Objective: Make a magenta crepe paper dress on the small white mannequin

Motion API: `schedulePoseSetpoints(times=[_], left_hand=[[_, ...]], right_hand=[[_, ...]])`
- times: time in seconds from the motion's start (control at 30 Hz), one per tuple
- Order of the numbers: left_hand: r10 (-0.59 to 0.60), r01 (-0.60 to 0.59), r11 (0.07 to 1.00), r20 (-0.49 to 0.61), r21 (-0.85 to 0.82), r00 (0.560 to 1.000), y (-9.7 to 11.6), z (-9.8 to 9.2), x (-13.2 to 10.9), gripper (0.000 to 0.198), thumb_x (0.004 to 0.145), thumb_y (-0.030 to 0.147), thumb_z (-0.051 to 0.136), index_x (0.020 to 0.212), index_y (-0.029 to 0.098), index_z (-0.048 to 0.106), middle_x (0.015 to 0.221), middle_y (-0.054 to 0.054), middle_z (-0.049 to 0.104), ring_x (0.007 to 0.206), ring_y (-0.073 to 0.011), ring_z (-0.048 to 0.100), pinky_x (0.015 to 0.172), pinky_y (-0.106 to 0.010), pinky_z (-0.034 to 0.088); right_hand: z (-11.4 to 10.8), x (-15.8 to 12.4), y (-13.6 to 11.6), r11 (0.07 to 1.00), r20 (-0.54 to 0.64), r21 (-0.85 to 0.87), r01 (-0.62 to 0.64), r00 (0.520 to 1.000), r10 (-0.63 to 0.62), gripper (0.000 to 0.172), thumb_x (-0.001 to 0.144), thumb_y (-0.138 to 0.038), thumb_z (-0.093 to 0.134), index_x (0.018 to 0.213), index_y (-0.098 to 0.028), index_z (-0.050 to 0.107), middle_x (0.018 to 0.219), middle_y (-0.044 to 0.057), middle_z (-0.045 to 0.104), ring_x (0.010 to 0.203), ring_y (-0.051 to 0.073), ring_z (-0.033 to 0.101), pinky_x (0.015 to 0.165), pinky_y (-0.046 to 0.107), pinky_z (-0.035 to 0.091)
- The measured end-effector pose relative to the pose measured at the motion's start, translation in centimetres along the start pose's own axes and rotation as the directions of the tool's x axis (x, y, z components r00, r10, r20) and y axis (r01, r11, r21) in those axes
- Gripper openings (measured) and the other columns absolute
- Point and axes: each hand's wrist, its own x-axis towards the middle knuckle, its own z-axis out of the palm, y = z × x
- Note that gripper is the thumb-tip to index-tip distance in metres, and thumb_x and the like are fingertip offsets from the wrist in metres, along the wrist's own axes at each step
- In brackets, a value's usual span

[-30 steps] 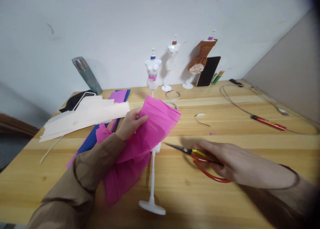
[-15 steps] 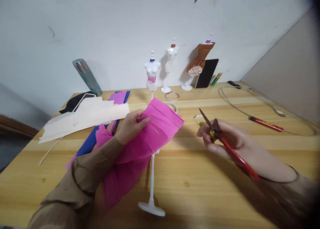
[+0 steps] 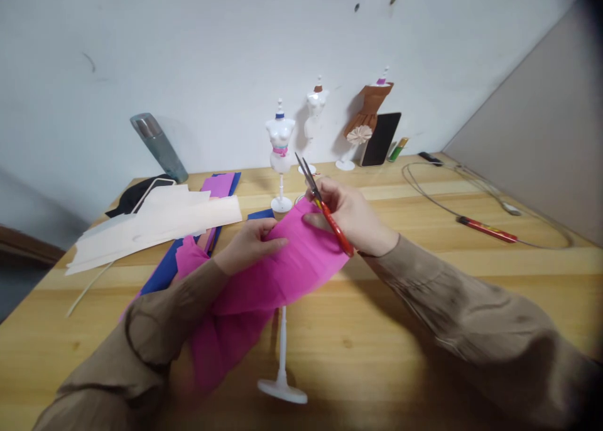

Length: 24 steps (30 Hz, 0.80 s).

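While the left hand pinches the pink sheet between closed fingers above the desk, away from its far edge, the right hand has fingers curled around red-handled scissors, thumb on the sheet.

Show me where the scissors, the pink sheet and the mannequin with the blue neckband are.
Scissors point(image 3: 328, 216): head view, on the red handle.
Pink sheet point(image 3: 288, 275): head view, on its broad upper part.
Mannequin with the blue neckband point(image 3: 281, 161): head view, on its white hips.
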Motion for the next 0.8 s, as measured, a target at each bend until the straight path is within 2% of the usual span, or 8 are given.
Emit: schedulePoseSetpoints(times=[0.1, 0.2, 0.33, 0.43, 0.57, 0.67, 0.8], left_hand=[[-0.092, 0.094, 0.995, 0.041, -0.041, 0.995, 0.0, -0.6, -0.1, 0.041, 0.072, 0.045, 0.072, 0.058, 0.016, 0.047, 0.054, 0.005, 0.042, 0.051, -0.0074, 0.037, 0.047, -0.022, 0.026], [-0.164, 0.173, 0.98, 0.092, -0.102, 0.982, 0.0, -0.7, 0.0, 0.04, 0.069, 0.046, 0.076, 0.06, 0.015, 0.053, 0.054, 0.004, 0.047, 0.049, -0.0071, 0.04, 0.045, -0.021, 0.028], [-0.265, 0.3, 0.944, 0.227, -0.137, 0.937, 0.3, -0.9, 0.6, 0.035, 0.059, 0.038, 0.084, 0.076, 0.012, 0.069, 0.068, -0.001, 0.064, 0.06, -0.0124, 0.055, 0.053, -0.023, 0.042], [-0.316, 0.339, 0.939, 0.253, -0.055, 0.915, 0.4, -1.3, 0.9, 0.032, 0.057, 0.035, 0.085, 0.073, 0.011, 0.072, 0.064, -0.001, 0.065, 0.057, -0.0124, 0.054, 0.051, -0.023, 0.041], [-0.324, 0.351, 0.93, 0.207, -0.112, 0.923, 0.3, -1.6, 0.8, 0.031, 0.058, 0.035, 0.085, 0.072, 0.011, 0.072, 0.063, -0.002, 0.065, 0.055, -0.0119, 0.054, 0.051, -0.023, 0.041], [-0.344, 0.359, 0.912, 0.108, -0.197, 0.933, 0.0, -1.5, 0.5, 0.031, 0.058, 0.034, 0.085, 0.074, 0.011, 0.071, 0.065, -0.002, 0.066, 0.057, -0.0122, 0.055, 0.052, -0.023, 0.041], [-0.378, 0.343, 0.865, -0.026, -0.367, 0.926, -0.5, -1.1, 0.2, 0.034, 0.058, 0.032, 0.087, 0.08, 0.01, 0.072, 0.07, -0.004, 0.068, 0.06, -0.0126, 0.057, 0.055, -0.024, 0.043]], right_hand=[[-0.5, -0.2, -0.1, 0.992, -0.042, 0.053, -0.114, 0.992, 0.117, 0.034, 0.058, -0.023, 0.081, 0.08, -0.02, 0.055, 0.07, -0.006, 0.049, 0.062, 0.011, 0.043, 0.058, 0.026, 0.035], [-0.9, -0.5, 0.2, 0.979, -0.083, 0.093, -0.179, 0.979, 0.187, 0.037, 0.054, -0.025, 0.084, 0.077, -0.02, 0.056, 0.075, -0.004, 0.053, 0.063, 0.01, 0.046, 0.058, 0.026, 0.036], [-1.1, -0.8, 0.9, 0.976, -0.093, 0.106, -0.193, 0.975, 0.203, 0.037, 0.052, -0.026, 0.086, 0.073, -0.019, 0.056, 0.074, -0.004, 0.054, 0.062, 0.01, 0.047, 0.057, 0.025, 0.038], [-1.3, -1.0, 1.5, 0.977, -0.104, 0.113, -0.182, 0.975, 0.194, 0.037, 0.054, -0.027, 0.087, 0.076, -0.019, 0.058, 0.069, -0.005, 0.053, 0.059, 0.009, 0.046, 0.053, 0.024, 0.037], [-1.8, -1.7, 2.0, 0.964, -0.139, 0.163, -0.209, 0.963, 0.232, 0.041, 0.06, -0.037, 0.086, 0.084, -0.019, 0.058, 0.064, -0.006, 0.053, 0.05, 0.008, 0.044, 0.047, 0.023, 0.036], [-3.2, -3.3, 1.8, 0.962, -0.133, 0.178, -0.208, 0.963, 0.233, 0.042, 0.07, -0.048, 0.08, 0.09, -0.021, 0.056, 0.064, -0.004, 0.059, 0.051, 0.01, 0.052, 0.047, 0.024, 0.038], [-5.2, -7.4, 1.5, 0.957, 0.062, 0.1, -0.272, 0.962, 0.267, 0.043, 0.076, -0.056, 0.074, 0.094, -0.02, 0.061, 0.073, 0.003, 0.066, 0.057, 0.014, 0.061, 0.052, 0.026, 0.046]])
